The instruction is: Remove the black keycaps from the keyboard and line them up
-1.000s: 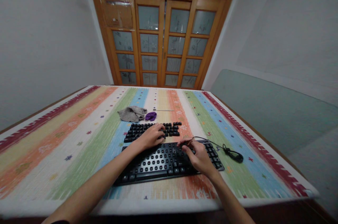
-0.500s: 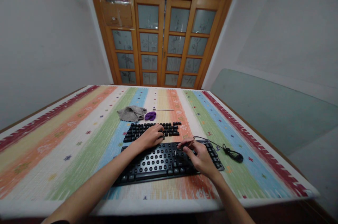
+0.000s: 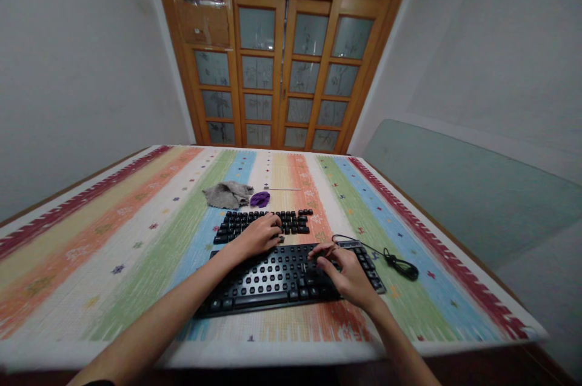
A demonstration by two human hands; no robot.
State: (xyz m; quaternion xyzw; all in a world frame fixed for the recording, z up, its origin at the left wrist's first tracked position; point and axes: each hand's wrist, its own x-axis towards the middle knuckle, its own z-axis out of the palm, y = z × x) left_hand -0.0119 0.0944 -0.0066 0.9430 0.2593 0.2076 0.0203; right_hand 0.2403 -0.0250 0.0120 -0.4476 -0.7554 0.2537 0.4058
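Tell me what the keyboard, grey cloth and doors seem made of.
Keyboard: probably hard plastic, black and glossy, judging by its bright reflections. Grey cloth: apparently matt fabric, crumpled in soft folds; fibre unclear. Doors: likely varnished wood, orange-brown, with seemingly glass panes, patterned and translucent.

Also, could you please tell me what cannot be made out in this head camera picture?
All in the head view:
- Some loose keys: hidden by the left hand.
- Part of the keyboard: hidden by the right hand.
- What the right fingertips hold, if anything: too small and dark.
- Letters on the keys: too small.
- Both elbows: cut off by the bottom edge.
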